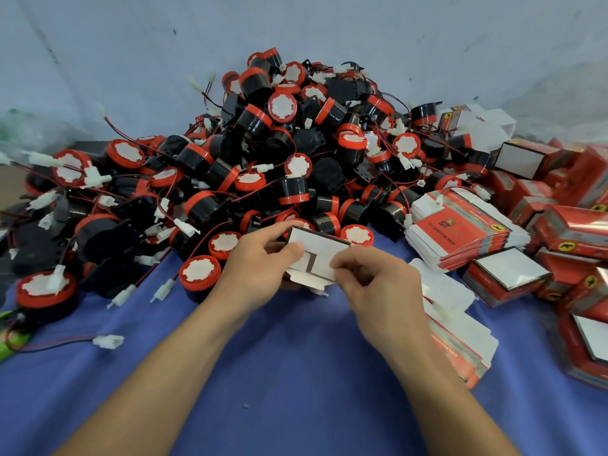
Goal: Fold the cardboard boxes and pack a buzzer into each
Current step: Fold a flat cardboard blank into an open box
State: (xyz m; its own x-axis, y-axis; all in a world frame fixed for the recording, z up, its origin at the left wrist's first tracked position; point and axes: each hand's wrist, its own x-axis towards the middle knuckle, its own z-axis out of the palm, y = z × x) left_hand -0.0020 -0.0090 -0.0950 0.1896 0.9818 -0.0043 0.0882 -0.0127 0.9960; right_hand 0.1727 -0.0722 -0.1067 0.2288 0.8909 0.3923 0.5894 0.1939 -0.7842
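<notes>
Gripping the half-folded box point(317, 255) at frame centre, below the buzzer pile point(279, 153), by its side with the left hand point(263, 268) and pinching a flap with the right hand point(371, 281), probably risking a creased flap through squeezing too hard.

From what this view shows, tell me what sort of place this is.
Probably a packing bench in a small workshop or factory: a heap of red-and-black buzzers lies on a blue cloth, flat cartons are stacked to the right, and the left hand and right hand hold a half-folded box.
</notes>
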